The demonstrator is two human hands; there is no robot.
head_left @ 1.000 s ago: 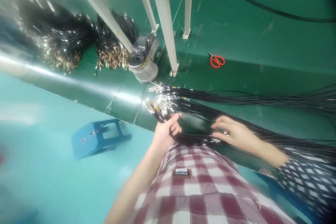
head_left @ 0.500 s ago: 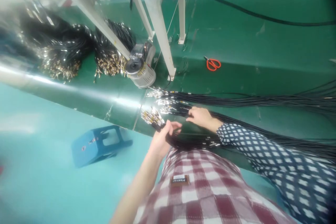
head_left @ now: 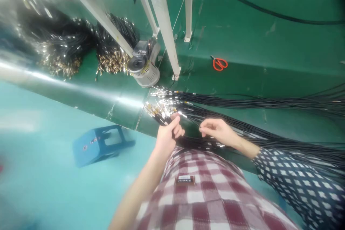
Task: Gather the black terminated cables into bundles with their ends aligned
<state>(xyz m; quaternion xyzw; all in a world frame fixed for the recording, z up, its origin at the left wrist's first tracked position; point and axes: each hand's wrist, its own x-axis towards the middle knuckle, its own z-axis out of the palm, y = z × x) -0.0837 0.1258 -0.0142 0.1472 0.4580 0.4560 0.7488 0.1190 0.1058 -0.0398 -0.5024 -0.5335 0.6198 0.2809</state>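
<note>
My left hand is closed round a bundle of black cables, whose metal-tipped ends fan out past the thumb. To its right, my right hand pinches a single black cable between thumb and fingertips; the silver tip of that cable points toward the left hand. Behind both hands, long black cables run across the green surface to the right, with shiny connector ends gathered at their left. More cables lie close to my apron, partly hidden by the hands.
A grey, round-bodied device with a dial stands by the white frame leg. Red-handled scissors lie on the green surface. Heaped cable bundles sit at the left. Below the edge is a blue stool.
My right hand has drawn back to the right and toward me, with one cable now in its fingers. My left hand with its bundle has shifted slightly away from my body.
</note>
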